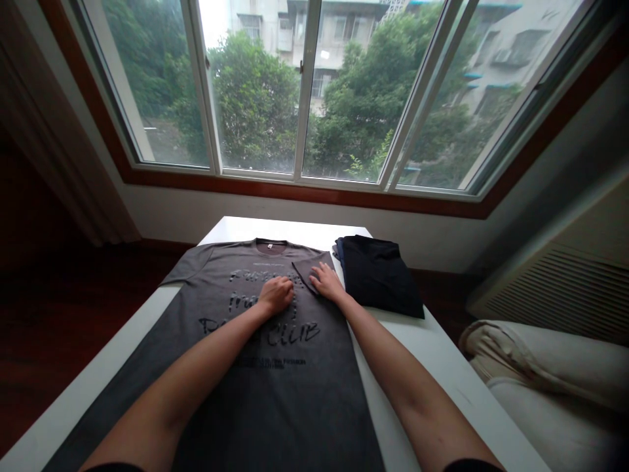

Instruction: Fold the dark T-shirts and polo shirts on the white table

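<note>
A dark grey T-shirt with black lettering lies spread front side up, its collar at the far end. The sleeve on the right is folded inward over the chest. On this sleeve rests my right hand, open, its fingers apart. My left hand lies on the printed chest just left of the sleeve's edge, fingers curled closed. Whether cloth is pinched under those fingers is hidden. The other sleeve stretches outward to the left table edge.
The white table carries the shirt. A stack of folded dark clothes sits at its far right. Beyond stands a wide window. A curtain hangs on the left, and pale rolled bedding lies on the right.
</note>
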Available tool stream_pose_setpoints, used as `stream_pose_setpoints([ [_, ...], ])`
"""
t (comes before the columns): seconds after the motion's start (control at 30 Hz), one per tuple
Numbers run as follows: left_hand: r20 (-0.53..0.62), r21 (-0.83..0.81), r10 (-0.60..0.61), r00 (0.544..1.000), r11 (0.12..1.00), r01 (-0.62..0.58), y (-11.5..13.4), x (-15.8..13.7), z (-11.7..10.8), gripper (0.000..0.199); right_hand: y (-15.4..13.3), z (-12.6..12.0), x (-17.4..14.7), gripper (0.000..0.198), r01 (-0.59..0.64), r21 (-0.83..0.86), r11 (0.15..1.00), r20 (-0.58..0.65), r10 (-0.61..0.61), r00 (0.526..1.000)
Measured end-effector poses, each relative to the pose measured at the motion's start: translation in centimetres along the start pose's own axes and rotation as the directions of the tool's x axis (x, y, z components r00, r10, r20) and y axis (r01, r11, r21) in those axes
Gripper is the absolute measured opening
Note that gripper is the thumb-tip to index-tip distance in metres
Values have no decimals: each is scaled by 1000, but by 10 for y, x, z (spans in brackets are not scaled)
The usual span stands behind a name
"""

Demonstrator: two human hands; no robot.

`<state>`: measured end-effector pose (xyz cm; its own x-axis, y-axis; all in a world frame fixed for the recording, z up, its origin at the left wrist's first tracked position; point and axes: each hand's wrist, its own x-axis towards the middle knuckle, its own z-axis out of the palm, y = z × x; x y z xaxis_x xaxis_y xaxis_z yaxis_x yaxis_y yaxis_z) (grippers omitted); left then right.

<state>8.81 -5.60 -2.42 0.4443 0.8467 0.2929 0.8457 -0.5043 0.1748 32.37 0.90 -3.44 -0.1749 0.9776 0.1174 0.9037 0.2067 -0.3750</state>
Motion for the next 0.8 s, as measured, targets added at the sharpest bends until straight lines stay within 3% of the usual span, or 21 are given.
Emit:
stream_pose_setpoints([
  [0.1,-24,-3,-106,994,994,106,-35,-10,-10,24,2,6,-3,63,-26,-128,991,97,39,995],
  [0.27,-17,-90,-48,999,995,46,-61,-21,-6,34,-14,6,0,66,-55,-159,986,122,75,990],
  [0.37,-28,-69,-65,998,996,62,-73,-28,-7,36,-35,6,-3,66,-8,-141,990,106,23,994],
  [0.47,-87,18,-181,980,983,183,-101,-42,-19,37,-60,10,-12,65,103,-88,991,118,-92,989],
  [0.53,-138,92,-299,944,945,313,-130,-56,-33,39,-73,16,-21,65,143,-63,988,145,-133,980],
  [0.63,-225,190,-520,824,806,561,-182,-84,-56,45,-84,28,-36,66,161,-82,984,155,-147,977],
  [0.73,-259,181,-748,611,584,792,-231,-114,-78,52,-87,37,-47,66,163,-119,979,124,-149,981],
  [0.8,-177,118,-872,457,442,889,-255,-130,-92,60,-87,39,-51,66,164,-128,978,102,-152,983],
])
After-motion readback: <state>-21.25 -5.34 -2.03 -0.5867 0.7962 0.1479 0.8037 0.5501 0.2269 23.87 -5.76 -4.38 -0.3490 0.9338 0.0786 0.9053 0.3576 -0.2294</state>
